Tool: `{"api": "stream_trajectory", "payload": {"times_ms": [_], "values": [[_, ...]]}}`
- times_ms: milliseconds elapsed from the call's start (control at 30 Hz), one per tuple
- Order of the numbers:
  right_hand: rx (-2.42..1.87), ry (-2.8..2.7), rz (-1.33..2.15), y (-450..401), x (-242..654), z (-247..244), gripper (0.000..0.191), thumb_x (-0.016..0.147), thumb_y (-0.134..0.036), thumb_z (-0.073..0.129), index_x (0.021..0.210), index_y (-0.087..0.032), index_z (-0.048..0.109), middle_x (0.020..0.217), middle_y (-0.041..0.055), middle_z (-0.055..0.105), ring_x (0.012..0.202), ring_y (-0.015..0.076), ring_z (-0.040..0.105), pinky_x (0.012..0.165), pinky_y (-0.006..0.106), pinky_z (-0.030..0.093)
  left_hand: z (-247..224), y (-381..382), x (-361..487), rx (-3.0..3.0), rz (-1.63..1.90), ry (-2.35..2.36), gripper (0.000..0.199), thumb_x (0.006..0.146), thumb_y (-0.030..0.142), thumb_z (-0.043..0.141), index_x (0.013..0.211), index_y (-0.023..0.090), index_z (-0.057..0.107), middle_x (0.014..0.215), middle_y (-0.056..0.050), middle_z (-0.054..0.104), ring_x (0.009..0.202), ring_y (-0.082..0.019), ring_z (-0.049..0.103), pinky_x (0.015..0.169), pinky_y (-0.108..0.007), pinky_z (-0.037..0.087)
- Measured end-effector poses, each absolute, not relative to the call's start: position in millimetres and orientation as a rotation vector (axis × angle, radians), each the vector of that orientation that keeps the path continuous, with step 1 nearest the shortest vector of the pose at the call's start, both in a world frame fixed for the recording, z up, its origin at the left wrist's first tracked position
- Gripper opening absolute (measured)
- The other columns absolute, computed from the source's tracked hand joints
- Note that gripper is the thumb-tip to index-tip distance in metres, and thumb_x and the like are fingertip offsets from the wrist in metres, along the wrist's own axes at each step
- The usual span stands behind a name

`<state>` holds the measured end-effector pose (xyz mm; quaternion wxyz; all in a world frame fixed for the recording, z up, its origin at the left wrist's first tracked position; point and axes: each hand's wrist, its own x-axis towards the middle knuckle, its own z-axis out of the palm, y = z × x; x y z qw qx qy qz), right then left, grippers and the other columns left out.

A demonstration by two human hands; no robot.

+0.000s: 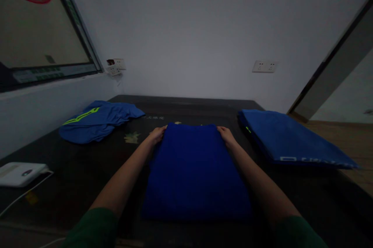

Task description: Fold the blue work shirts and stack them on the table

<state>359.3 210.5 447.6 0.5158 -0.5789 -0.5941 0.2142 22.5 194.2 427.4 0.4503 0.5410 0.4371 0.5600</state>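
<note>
A blue garment (196, 174), folded into a flat rectangle, lies in front of me on the dark table (186, 110). At its far left corner, my left hand (157, 134) is closed on the cloth edge. The far right corner is pinched by my right hand (226, 135), with the fingertips partly hidden at the fabric. Both forearms run alongside the garment, one on each side.
At the back left lies a crumpled blue garment (100, 120) with yellow-green stripes. A stack of folded blue cloth (291, 135) sits on the right. A white device (21, 174) with a cable is at the left edge. Behind the table stands a wall (186, 46).
</note>
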Motion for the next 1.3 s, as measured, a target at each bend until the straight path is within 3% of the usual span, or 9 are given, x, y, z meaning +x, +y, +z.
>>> {"api": "stream_trajectory", "payload": {"times_ms": [200,367,600,667,733,867,1033,1133,1300], "values": [[-1.406,-1.445,0.519,229.3,361.3,456.2,0.031,0.079,-0.012,0.057,0.107,-0.01,0.067,0.076,0.0092,0.072,0.066,0.0176,0.066,0.062,0.028,0.054,432.2,220.8,15.0,1.242,1.265,1.156,0.032,0.069,0.04,0.076,0.064,0.015,0.056,0.053,-0.001,0.057,0.051,-0.014,0.056,0.055,-0.026,0.048],[-1.409,-1.481,0.396,236.6,364.6,464.6,0.044,0.077,-0.019,0.064,0.12,-0.012,0.062,0.071,0.0032,0.066,0.057,0.014,0.061,0.057,0.026,0.05,433.1,231.5,-0.8,1.303,1.361,1.238,0.03,0.07,0.038,0.074,0.068,0.017,0.054,0.063,0.0,0.06,0.055,-0.011,0.055,0.057,-0.022,0.044],[-1.527,-1.588,0.138,236.3,353.6,446.5,0.039,0.076,-0.015,0.062,0.115,-0.017,0.064,0.091,0.0072,0.066,0.086,0.0203,0.063,0.083,0.035,0.049,412.2,250.7,-11.8,1.49,1.344,1.644,0.023,0.067,0.025,0.075,0.065,0.016,0.053,0.063,-0.004,0.059,0.065,-0.02,0.06,0.062,-0.028,0.045],[-1.538,-1.632,0.047,229.0,349.8,446.0,0.043,0.08,-0.016,0.058,0.123,-0.019,0.06,0.11,0.011,0.062,0.1,0.0237,0.061,0.09,0.038,0.047,412.7,249.2,-12.0,1.588,1.335,1.726,0.017,0.069,0.022,0.073,0.078,0.013,0.061,0.079,-0.012,0.065,0.083,-0.027,0.063,0.075,-0.036,0.047],[-1.554,-1.703,-0.133,220.3,344.5,450.6,0.047,0.084,-0.018,0.053,0.131,-0.02,0.053,0.126,0.0143,0.055,0.113,0.0276,0.055,0.094,0.042,0.045,417.6,243.7,-7.7,1.688,1.372,1.774,0.033,0.073,0.02,0.069,0.103,0.011,0.063,0.109,-0.019,0.063,0.11,-0.033,0.057,0.093,-0.043,0.042],[-1.518,-1.996,-0.427,207.0,324.0,457.8,0.045,0.093,-0.023,0.042,0.138,-0.018,0.049,0.142,0.0155,0.045,0.131,0.0294,0.041,0.105,0.045,0.037,425.9,229.8,19.3,2.194,1.272,1.713,0.046,0.086,0.027,0.056,0.132,0.022,0.053,0.147,-0.013,0.041,0.138,-0.032,0.03,0.113,-0.049,0.021],[-1.632,-2.349,-0.373,207.0,308.6,439.2,0.051,0.099,-0.04,0.036,0.146,-0.021,0.039,0.153,0.0141,0.032,0.142,0.0305,0.027,0.114,0.05,0.021,404.6,222.7,44.0,2.604,0.706,1.625,0.051,0.098,0.044,0.032,0.147,0.032,0.034,0.158,-0.007,0.023,0.145,-0.032,0.017,0.114,-0.058,0.012],[-1.734,-2.292,-0.363,212.3,318.3,428.9,0.06,0.098,-0.051,0.032,0.15,-0.022,0.03,0.155,0.0151,0.027,0.144,0.0288,0.02,0.115,0.051,0.016,386.2,222.6,38.0,2.555,0.712,1.742,0.057,0.097,0.05,0.029,0.151,0.031,0.024,0.158,-0.009,0.021,0.146,-0.029,0.015,0.115,-0.054,0.009],[-1.9,-2.082,-0.312,217.9,335.6,428.7,0.065,0.097,-0.055,0.028,0.149,-0.017,0.031,0.155,0.0156,0.026,0.145,0.0309,0.017,0.113,0.06,0.009,382.5,223.8,33.1,2.43,0.818,1.771,0.06,0.094,0.053,0.037,0.149,0.028,0.03,0.157,-0.009,0.024,0.146,-0.029,0.016,0.116,-0.053,0.008]]}}
